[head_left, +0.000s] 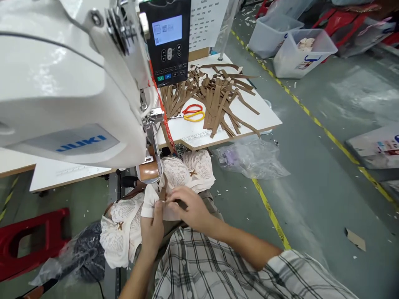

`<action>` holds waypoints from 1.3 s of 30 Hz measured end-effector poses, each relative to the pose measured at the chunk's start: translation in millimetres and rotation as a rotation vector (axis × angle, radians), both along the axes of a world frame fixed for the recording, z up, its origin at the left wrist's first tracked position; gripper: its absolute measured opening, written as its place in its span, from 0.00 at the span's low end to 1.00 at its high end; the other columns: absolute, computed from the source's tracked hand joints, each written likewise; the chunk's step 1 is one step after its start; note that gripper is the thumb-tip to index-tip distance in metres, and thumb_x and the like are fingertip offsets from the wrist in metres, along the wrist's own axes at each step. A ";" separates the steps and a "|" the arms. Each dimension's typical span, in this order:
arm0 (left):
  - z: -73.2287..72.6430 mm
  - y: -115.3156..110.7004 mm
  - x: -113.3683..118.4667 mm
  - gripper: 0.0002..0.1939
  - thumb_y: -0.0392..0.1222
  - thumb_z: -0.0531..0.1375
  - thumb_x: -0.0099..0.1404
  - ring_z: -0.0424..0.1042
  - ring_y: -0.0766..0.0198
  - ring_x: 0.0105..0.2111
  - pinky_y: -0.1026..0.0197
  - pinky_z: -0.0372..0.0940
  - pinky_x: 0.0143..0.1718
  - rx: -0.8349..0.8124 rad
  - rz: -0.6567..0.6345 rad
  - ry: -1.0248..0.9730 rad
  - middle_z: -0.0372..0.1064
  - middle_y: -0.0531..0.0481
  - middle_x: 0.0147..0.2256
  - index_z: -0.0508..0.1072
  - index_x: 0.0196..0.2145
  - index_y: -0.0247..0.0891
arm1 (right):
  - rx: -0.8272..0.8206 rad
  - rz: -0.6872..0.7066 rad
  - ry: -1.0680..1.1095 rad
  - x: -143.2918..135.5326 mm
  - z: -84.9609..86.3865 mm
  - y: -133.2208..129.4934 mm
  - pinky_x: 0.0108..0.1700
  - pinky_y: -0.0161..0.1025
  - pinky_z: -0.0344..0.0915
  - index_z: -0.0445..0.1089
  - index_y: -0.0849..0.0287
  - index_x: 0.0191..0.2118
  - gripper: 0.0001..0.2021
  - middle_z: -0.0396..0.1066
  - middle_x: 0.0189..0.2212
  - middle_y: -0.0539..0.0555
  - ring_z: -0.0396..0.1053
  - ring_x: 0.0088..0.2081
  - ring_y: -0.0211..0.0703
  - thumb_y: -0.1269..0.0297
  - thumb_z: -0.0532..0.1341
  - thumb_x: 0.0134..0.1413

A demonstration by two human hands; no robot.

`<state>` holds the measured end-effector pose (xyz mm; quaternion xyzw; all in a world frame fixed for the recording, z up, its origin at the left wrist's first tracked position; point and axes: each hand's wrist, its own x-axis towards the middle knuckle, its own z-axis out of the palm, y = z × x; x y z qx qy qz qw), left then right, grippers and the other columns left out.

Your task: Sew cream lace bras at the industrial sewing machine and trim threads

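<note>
Floor point(327, 199): grey-green, smooth, with pale sheen from light; small light scraps scattered across it.
Floor marking, long yellow line point(304, 109): runs diagonally from upper centre to the right edge.
Floor marking, short yellow line point(270, 211): right of centre, descending rightward.
Tabletop point(266, 118): white surface, wood-coloured edge.
Red stool point(57, 232): lower left, standing on the floor, oblong opening visible.
Plastic bins: two, translucent, side by side at upper right; rear bin point(264, 43), front bin point(296, 66) with blue handle.
Third bin point(370, 145): right edge, cut off by the view.
Red plastic furniture point(338, 27): upper right, partly hidden, type unclear.
Brown flat scrap point(355, 239): lower right, on the floor.
</note>
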<state>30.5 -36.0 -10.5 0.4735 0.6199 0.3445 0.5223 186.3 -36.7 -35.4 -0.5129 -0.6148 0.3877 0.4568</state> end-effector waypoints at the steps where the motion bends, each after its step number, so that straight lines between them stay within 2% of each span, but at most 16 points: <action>1: 4.4 1.8 -6.2 0.18 0.55 0.56 0.68 0.73 0.56 0.43 0.57 0.67 0.46 0.034 -0.102 0.095 0.75 0.45 0.41 0.74 0.42 0.38 | 0.080 -0.003 -0.056 9.1 5.3 3.0 0.51 0.47 0.64 0.68 0.54 0.42 0.08 0.71 0.44 0.57 0.67 0.48 0.49 0.58 0.60 0.61; 3: 13.1 3.7 -16.3 0.16 0.53 0.55 0.68 0.70 0.60 0.31 0.59 0.67 0.36 0.043 -0.281 0.179 0.72 0.49 0.29 0.73 0.34 0.38 | 0.199 0.089 -0.142 23.1 16.6 10.1 0.57 0.51 0.60 0.68 0.55 0.45 0.11 0.69 0.50 0.60 0.63 0.55 0.53 0.58 0.62 0.59; 4: 17.5 4.2 -19.4 0.16 0.53 0.56 0.68 0.68 0.61 0.27 0.60 0.65 0.33 0.023 -0.357 0.177 0.69 0.51 0.26 0.73 0.32 0.39 | 0.215 0.198 -0.173 27.2 21.8 13.8 0.57 0.50 0.60 0.68 0.56 0.45 0.12 0.70 0.49 0.60 0.64 0.55 0.53 0.58 0.62 0.58; 5: 21.9 4.5 -21.0 0.15 0.52 0.56 0.67 0.67 0.61 0.26 0.60 0.64 0.31 0.003 -0.406 0.162 0.68 0.51 0.25 0.73 0.33 0.39 | 0.194 0.321 -0.196 29.2 26.2 17.1 0.54 0.48 0.62 0.68 0.56 0.44 0.11 0.72 0.46 0.59 0.67 0.51 0.51 0.58 0.62 0.59; 7: 30.2 5.8 -21.1 0.14 0.51 0.56 0.67 0.67 0.61 0.27 0.60 0.64 0.30 -0.026 -0.444 0.125 0.70 0.50 0.28 0.74 0.40 0.40 | 0.087 0.500 -0.237 28.9 31.3 21.6 0.41 0.40 0.65 0.68 0.56 0.41 0.06 0.73 0.34 0.53 0.70 0.37 0.44 0.63 0.60 0.58; 8: 33.9 7.0 -20.7 0.14 0.51 0.56 0.68 0.68 0.61 0.28 0.60 0.65 0.32 -0.035 -0.458 0.108 0.71 0.50 0.30 0.74 0.41 0.40 | 0.039 0.545 -0.260 27.8 31.9 22.8 0.35 0.37 0.63 0.68 0.56 0.38 0.04 0.72 0.30 0.50 0.68 0.31 0.41 0.65 0.60 0.57; 10: 39.5 10.9 -21.4 0.13 0.49 0.56 0.68 0.70 0.60 0.32 0.60 0.65 0.36 -0.052 -0.498 0.081 0.73 0.49 0.32 0.74 0.41 0.40 | 0.024 0.570 -0.290 26.5 29.9 23.3 0.31 0.35 0.59 0.68 0.55 0.34 0.03 0.70 0.26 0.48 0.66 0.27 0.38 0.70 0.58 0.54; 12: 42.6 15.9 -25.4 0.12 0.49 0.56 0.68 0.71 0.59 0.36 0.60 0.66 0.41 -0.085 -0.480 0.057 0.74 0.49 0.34 0.75 0.40 0.39 | 0.041 0.450 -0.279 28.7 26.3 22.5 0.32 0.35 0.59 0.68 0.56 0.32 0.04 0.70 0.26 0.49 0.66 0.28 0.39 0.71 0.57 0.53; 15: 43.0 22.6 -33.9 0.15 0.51 0.59 0.67 0.73 0.58 0.38 0.59 0.67 0.43 -0.152 -0.293 -0.014 0.77 0.47 0.36 0.76 0.41 0.37 | -0.042 0.111 -0.259 34.9 23.1 20.5 0.35 0.35 0.62 0.69 0.55 0.35 0.05 0.72 0.30 0.51 0.68 0.31 0.40 0.68 0.56 0.60; 16: 42.1 23.8 -35.6 0.16 0.51 0.59 0.67 0.74 0.58 0.37 0.60 0.67 0.42 -0.170 -0.230 -0.051 0.77 0.47 0.35 0.77 0.40 0.36 | -0.051 0.049 -0.259 35.6 23.1 19.6 0.36 0.36 0.64 0.69 0.55 0.36 0.06 0.73 0.31 0.52 0.69 0.32 0.40 0.67 0.56 0.62; 19: 36.3 24.0 -34.2 0.17 0.52 0.62 0.65 0.75 0.58 0.35 0.59 0.67 0.42 -0.208 -0.133 -0.172 0.77 0.45 0.31 0.79 0.38 0.34 | 0.102 0.067 -0.241 28.7 25.3 15.2 0.37 0.36 0.67 0.71 0.55 0.39 0.06 0.75 0.33 0.53 0.72 0.36 0.41 0.68 0.56 0.64; 22: 27.3 20.2 -24.7 0.17 0.51 0.65 0.62 0.75 0.58 0.36 0.58 0.68 0.42 -0.228 -0.027 -0.311 0.78 0.43 0.33 0.80 0.38 0.33 | 0.267 0.087 -0.169 11.6 27.9 11.1 0.38 0.35 0.69 0.71 0.55 0.41 0.07 0.75 0.34 0.53 0.73 0.36 0.39 0.72 0.58 0.62; 27: 17.8 14.3 -8.8 0.16 0.46 0.69 0.59 0.75 0.59 0.38 0.60 0.68 0.43 -0.186 0.118 -0.503 0.77 0.45 0.38 0.78 0.42 0.34 | 0.263 0.054 -0.186 -9.3 28.0 12.5 0.38 0.37 0.69 0.72 0.57 0.40 0.05 0.76 0.34 0.54 0.73 0.37 0.40 0.72 0.59 0.62; 32: 17.8 11.4 -6.7 0.17 0.46 0.67 0.61 0.74 0.55 0.45 0.56 0.67 0.49 -0.140 0.106 -0.426 0.77 0.44 0.43 0.77 0.45 0.35 | 0.238 0.030 -0.188 -9.2 23.0 15.5 0.38 0.36 0.68 0.73 0.57 0.39 0.06 0.76 0.34 0.53 0.73 0.37 0.40 0.72 0.59 0.62; 39: 23.8 11.2 -6.7 0.18 0.47 0.64 0.64 0.73 0.54 0.49 0.57 0.66 0.52 -0.049 0.030 -0.154 0.77 0.45 0.46 0.77 0.49 0.37 | 0.203 0.025 -0.150 -7.2 14.6 15.3 0.40 0.35 0.68 0.73 0.56 0.39 0.05 0.76 0.35 0.52 0.73 0.38 0.39 0.71 0.60 0.61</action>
